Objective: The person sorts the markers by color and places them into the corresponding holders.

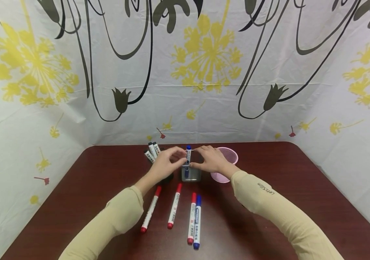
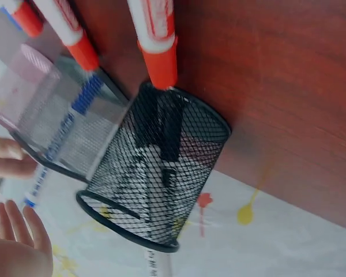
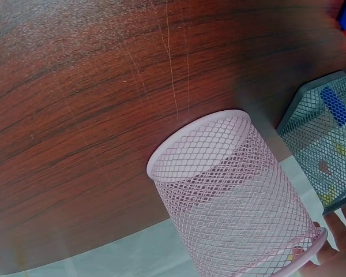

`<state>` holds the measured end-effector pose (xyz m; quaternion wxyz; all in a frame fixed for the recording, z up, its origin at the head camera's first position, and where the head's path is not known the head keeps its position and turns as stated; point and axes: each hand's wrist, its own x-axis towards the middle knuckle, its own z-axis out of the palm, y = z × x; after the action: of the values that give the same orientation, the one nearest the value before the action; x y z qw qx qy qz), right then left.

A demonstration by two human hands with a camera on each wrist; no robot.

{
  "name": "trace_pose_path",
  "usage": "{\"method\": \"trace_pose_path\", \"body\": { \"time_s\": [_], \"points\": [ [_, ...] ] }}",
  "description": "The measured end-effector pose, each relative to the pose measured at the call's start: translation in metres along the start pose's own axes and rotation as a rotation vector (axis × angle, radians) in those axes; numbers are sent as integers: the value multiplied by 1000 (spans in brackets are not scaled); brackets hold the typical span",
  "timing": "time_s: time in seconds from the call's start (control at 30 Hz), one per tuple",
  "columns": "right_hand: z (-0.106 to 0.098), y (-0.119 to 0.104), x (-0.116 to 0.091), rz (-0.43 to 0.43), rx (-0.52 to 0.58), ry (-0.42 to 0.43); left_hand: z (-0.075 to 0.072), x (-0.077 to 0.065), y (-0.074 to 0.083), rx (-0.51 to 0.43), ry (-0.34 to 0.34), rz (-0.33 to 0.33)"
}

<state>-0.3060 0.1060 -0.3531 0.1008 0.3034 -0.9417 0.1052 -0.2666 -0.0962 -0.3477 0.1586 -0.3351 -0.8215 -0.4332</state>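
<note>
A blue marker (image 1: 188, 155) stands, blue cap end up, in a grey mesh pen holder (image 1: 194, 176) at the back of the table. My left hand (image 1: 168, 161) hovers just left of it, fingers bent loosely with nothing in them; the left wrist view shows this hand (image 2: 17, 242) spread beside the marker's top. From the other side, my right hand (image 1: 213, 159) holds the pen holder's rim, thumb at the front and fingers at the back. Its fingers (image 3: 334, 236) show beside that rim in the right wrist view.
A black mesh cup (image 2: 155, 150) with several black markers (image 1: 150, 151) stands left, partly behind my left hand. The pink mesh basket (image 3: 236, 190) is at right. Nearer lie three red markers (image 1: 174, 206) and another blue marker (image 1: 197, 224). A patterned cloth (image 1: 185, 119) hangs behind.
</note>
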Motion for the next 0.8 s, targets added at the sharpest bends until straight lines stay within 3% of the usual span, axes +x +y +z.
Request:
{"method": "trace_pose_path", "body": {
  "time_s": [0.23, 0.43, 0.57, 0.7, 0.8],
  "points": [
    [0, 1, -1, 4, -24, -1, 15, -34, 21, 287, -296, 270],
    [0, 0, -2, 11, -21, -17, 33, -59, 35, 452, -563, 405],
    [0, 0, -2, 3, -18, -15, 44, -71, 40, 588, -644, 522],
    [0, 0, -1, -1, -21, -12, 52, -81, 46, 728, -667, 637],
    [0, 1, -1, -3, -21, -11, 56, -86, 48, 784, -675, 678]
  ]
}}
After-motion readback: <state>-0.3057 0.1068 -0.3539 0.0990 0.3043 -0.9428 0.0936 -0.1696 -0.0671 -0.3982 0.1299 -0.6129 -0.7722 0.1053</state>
